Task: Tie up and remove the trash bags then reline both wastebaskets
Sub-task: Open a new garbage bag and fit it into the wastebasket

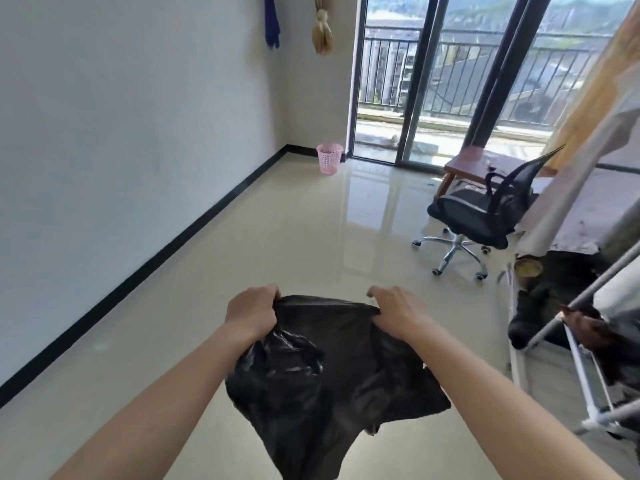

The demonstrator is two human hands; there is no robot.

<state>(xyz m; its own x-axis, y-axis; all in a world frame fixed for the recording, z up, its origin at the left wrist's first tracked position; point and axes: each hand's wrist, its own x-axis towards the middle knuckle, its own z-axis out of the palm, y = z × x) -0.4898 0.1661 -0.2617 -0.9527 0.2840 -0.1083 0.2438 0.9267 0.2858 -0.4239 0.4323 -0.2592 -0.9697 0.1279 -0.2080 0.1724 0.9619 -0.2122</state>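
A black trash bag (332, 379) hangs in the air in front of me, limp and crumpled. My left hand (252, 311) grips its top edge at the left corner. My right hand (394, 311) pinches the same edge at the right corner, so the top is stretched between the two hands. A pink mesh wastebasket (329, 158) stands far off on the floor in the corner by the glass door, with no liner visible in it. Only this one wastebasket is in view.
A white wall with a black skirting runs along the left. A black office chair (481, 213) on casters stands at the right, with a wooden table (464, 168) behind it. A white metal rack (585, 358) and dark clutter fill the near right. Glossy beige tiles stretch ahead.
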